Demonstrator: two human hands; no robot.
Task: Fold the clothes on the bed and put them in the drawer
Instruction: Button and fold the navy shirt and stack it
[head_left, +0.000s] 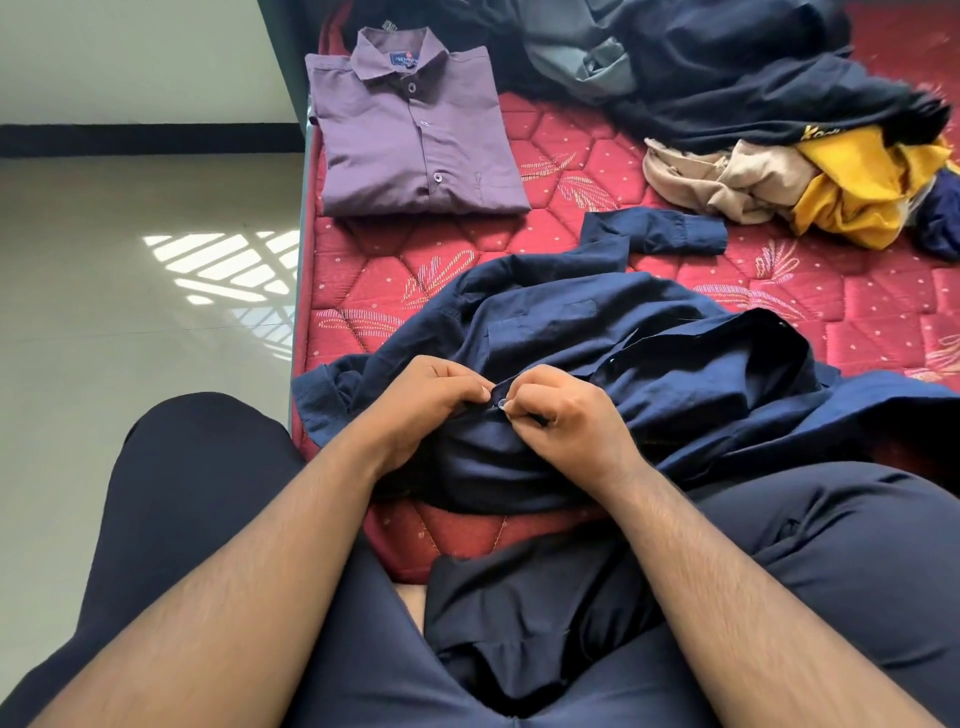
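Fingertips of both hands buried in navy shirt folds; clothes pile cropped by top and right edges.

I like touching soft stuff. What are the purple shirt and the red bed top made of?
The purple shirt looks like thin woven cloth, perhaps cotton: matte, with crisp folds and a stiff collar. The red mattress cover looks like quilted fabric with a slight sheen: stitched puffy hexagons and leaf patterns.

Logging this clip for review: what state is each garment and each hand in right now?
Purple shirt: folded, buttoned, flat on the red mattress.
Navy shirt: unfolded, spread out, one sleeve extended.
Clear button: pinched at the placket, not visibly fastened.
Left hand: pinching the placket.
Right hand: pinching at the button.
Beige and yellow clothes: crumpled, unfolded.
Dark clothes pile: heaped, unfolded.
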